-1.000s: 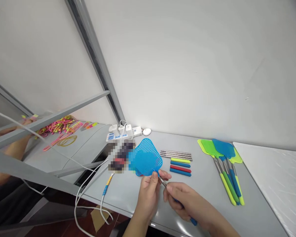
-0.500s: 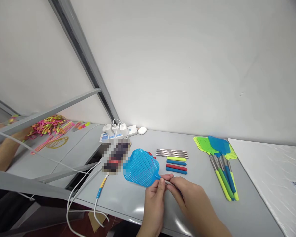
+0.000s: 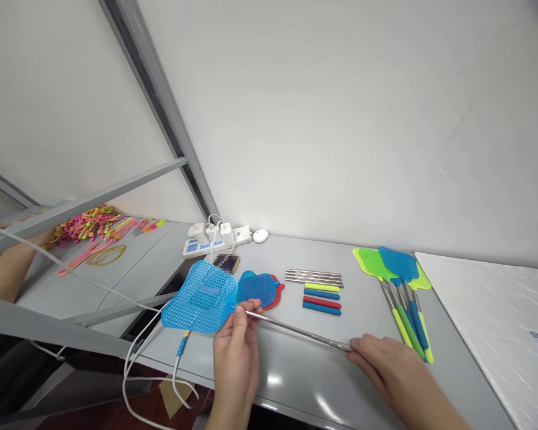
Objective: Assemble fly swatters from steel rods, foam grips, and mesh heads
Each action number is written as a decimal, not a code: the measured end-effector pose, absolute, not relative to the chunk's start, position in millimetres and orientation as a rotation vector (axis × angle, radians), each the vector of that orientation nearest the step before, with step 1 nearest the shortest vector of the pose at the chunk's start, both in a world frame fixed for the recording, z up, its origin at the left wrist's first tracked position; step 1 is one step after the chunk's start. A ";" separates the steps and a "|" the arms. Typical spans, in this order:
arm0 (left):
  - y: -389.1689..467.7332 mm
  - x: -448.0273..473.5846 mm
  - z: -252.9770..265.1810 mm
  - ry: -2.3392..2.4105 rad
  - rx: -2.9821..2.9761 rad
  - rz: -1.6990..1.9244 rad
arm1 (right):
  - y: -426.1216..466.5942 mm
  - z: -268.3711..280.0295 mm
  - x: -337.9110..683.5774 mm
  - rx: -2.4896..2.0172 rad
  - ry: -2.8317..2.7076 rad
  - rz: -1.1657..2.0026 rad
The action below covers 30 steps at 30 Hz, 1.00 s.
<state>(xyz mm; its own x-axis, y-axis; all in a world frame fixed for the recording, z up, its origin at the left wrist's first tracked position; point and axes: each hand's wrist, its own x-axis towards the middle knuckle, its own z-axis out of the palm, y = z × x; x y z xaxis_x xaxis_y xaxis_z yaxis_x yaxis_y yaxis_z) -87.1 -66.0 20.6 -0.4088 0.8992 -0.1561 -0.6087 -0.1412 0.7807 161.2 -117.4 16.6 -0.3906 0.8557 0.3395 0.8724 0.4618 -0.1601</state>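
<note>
A blue fly swatter (image 3: 199, 298) with a perforated head is stretched between my hands above the grey table. My left hand (image 3: 240, 340) pinches its neck, where the head meets the silver telescopic rod (image 3: 296, 328). The rod's far end is in the closed fingers of my right hand (image 3: 381, 358). Behind my left hand lie loose swatter heads, a dark blue one (image 3: 257, 289) on top and a red one (image 3: 278, 295) beneath. Beyond the rod are several bare metal rods (image 3: 314, 278) and coloured handle grips, among them a red grip (image 3: 321, 302).
Swatters with coloured grips (image 3: 406, 298) lie fanned at right, beside a white wrapped board (image 3: 484, 316). A power strip (image 3: 215, 239) and white cables stand at the back left. Beyond the metal shelf frame (image 3: 138, 173), another person's arm (image 3: 13, 266) reaches toward a pile of colourful cords (image 3: 89, 227).
My hands have moved apart, left hand leftward and right hand rightward, and the rod between them now shows at length. The blue swatter head shifted left, uncovering the loose heads behind.
</note>
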 end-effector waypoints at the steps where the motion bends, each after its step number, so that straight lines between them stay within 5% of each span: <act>1: -64.7 -86.3 22.2 0.966 0.440 1.744 | -118.6 17.4 168.9 -1.458 -2.335 -0.092; 13: -97.3 -29.3 15.6 0.943 0.804 1.271 | -110.7 29.5 134.9 -1.403 -2.266 -0.170; 30: -63.0 -58.7 61.8 0.843 0.556 1.768 | -125.6 44.8 204.5 -1.390 -2.296 -0.503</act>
